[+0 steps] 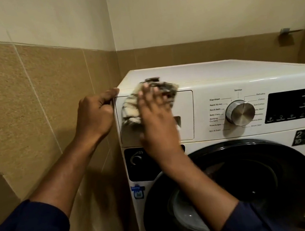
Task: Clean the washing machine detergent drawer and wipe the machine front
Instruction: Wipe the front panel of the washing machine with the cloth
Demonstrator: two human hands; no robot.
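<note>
Since tan tiled wall hugs white washing machine, our left hand curls fingers at its corner; right hand, fingers flat, presses black-cream cloth on white drawer.

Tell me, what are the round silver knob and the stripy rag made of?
The round silver knob looks like brushed metal or coated plastic: its face shines in rings. The stripy rag seems soft cloth: it crumples under the right hand.

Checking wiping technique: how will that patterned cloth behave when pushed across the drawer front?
Probably floppy: the cloth bunches in folds under the flat right hand. Likely light: palm pressure alone holds it against the upright drawer front. Its loose edges may trail or fold over.
</note>
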